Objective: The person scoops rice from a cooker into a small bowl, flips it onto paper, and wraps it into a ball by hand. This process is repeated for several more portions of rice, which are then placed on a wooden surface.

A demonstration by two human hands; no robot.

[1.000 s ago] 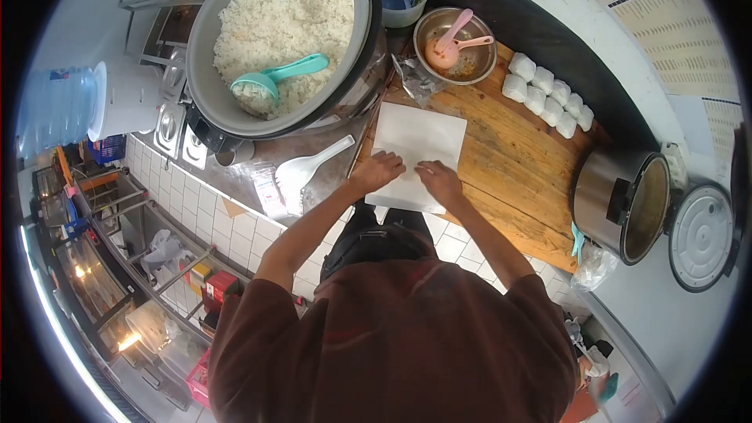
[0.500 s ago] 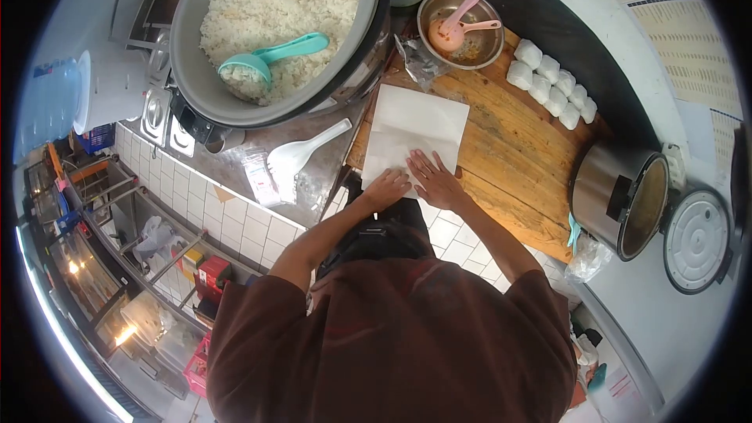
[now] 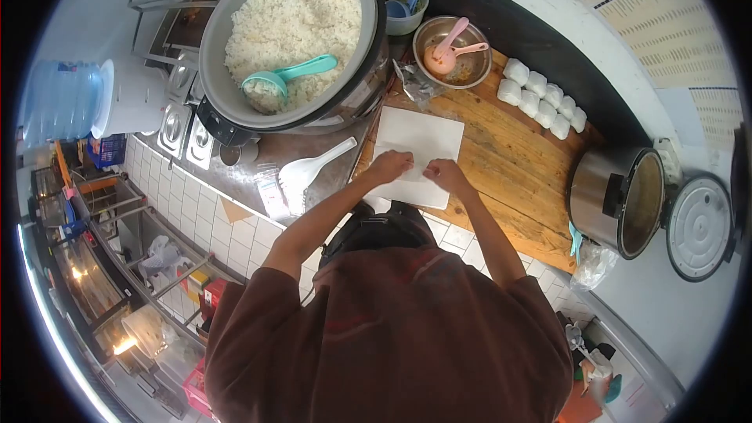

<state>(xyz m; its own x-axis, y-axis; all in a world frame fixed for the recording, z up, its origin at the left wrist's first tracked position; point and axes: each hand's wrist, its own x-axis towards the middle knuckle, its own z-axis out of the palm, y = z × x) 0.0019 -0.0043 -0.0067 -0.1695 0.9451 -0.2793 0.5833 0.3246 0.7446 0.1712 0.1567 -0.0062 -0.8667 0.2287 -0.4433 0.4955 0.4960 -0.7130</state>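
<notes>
Two hands press a white paper sheet [image 3: 419,149] on a wooden bench [image 3: 509,164] in a tiled kitchen.
The left hand [image 3: 389,166] and right hand [image 3: 446,175] lie side by side, fingers curled on the sheet's near edge. A rice pot [image 3: 294,35] stands beyond the left hand; a steel cooker [image 3: 619,200] sits well right of the right hand.

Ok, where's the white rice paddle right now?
The white paddle lies on the steel counter, just left of the wooden board and in front of the big rice pot, near the left hand.

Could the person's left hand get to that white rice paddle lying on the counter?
Probably yes: the white rice paddle lies just beside the left hand, on the steel counter, with nothing between them.
</notes>
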